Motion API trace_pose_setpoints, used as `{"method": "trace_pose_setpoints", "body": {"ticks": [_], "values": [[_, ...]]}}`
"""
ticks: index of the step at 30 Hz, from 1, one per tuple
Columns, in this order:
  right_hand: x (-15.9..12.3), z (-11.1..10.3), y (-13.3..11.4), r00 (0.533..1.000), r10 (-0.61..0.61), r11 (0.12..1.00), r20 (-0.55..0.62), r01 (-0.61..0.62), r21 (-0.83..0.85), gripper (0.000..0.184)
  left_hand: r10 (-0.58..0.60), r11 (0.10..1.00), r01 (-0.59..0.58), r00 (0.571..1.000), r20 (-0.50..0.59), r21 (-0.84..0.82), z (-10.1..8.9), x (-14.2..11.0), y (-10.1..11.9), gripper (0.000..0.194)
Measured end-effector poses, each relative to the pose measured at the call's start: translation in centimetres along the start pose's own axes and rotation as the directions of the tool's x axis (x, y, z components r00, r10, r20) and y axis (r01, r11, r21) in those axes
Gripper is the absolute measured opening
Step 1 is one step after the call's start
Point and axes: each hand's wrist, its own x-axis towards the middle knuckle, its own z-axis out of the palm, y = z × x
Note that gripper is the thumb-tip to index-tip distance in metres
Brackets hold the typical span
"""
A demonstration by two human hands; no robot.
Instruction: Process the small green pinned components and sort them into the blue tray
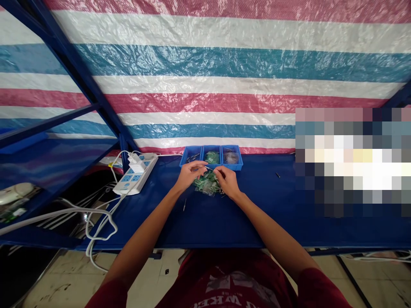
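Over the table, my left hand (190, 174) and my right hand (227, 180) come close together, fingers pinched. A thin pale stick-like piece (209, 169) spans the gap between their fingertips; it is too small to name its kind. Just below it lies a loose pile of small green-and-clear packets (207, 185), partly covered by my right hand. Behind my hands stands a blue three-part bin (231, 168). Its left section holds thin dark and silvery pieces (192, 158), the middle one green packets (212, 157), the right one clear brownish bags (230, 157).
A white power strip (128, 182) with a plugged-in adapter (136, 163) sits left, its white cables (96, 211) looping over the table edge. On the blue tabletop (263, 205) lie a thin stick (184, 205) and a small dark piece (278, 175). Striped sheeting (205, 102) hangs behind.
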Motion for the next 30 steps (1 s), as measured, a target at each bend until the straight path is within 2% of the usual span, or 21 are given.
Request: {"method": "trace_pose_setpoints", "body": {"ticks": [5,10,12,15,18,22,27,30], "values": [[-0.08,0.18,-0.05,0.999,0.027,0.999,0.027,-0.028,0.031,0.03,-0.057,0.998,0.057,0.998,0.017,-0.03,0.24,0.08,-0.51,0.032],[-0.17,0.25,-0.4,1.0,0.023,1.0,-0.002,-0.023,0.003,0.033,0.001,0.999,0.001,0.999,0.035,-0.044,0.3,0.04,-0.29,0.031],[-0.15,0.17,-0.45,0.998,0.028,1.0,-0.053,-0.028,0.014,0.033,0.019,0.999,-0.021,0.998,0.056,0.026,0.03,-0.02,-0.02,0.032],[-0.08,-0.02,-0.45,0.994,-0.011,1.0,-0.11,0.013,0.026,0.032,0.075,0.968,-0.094,0.993,0.09,0.232,-0.33,-0.12,0.21,0.031],[-0.01,-0.19,-0.44,0.992,-0.07,0.997,-0.107,0.071,0.008,0.03,0.139,0.931,-0.167,0.984,0.109,0.324,-0.47,-0.11,0.13,0.03],[-0.02,-0.2,-0.34,0.99,-0.12,0.992,-0.074,0.122,0.018,0.028,0.087,0.968,-0.091,0.996,0.025,0.235,-0.41,-0.05,-0.07,0.03],[-0.21,0.12,-0.1,0.987,-0.161,0.987,0.007,0.161,0.026,0.027,0.045,0.984,-0.048,0.999,0.024,0.169,-0.07,-0.22,0.2,0.032],[-0.16,0.05,-0.04,0.994,-0.112,0.993,-0.001,0.112,0.022,0.026,0.042,0.985,-0.048,0.998,0.043,0.164,0.06,-0.32,0.29,0.03]]}}
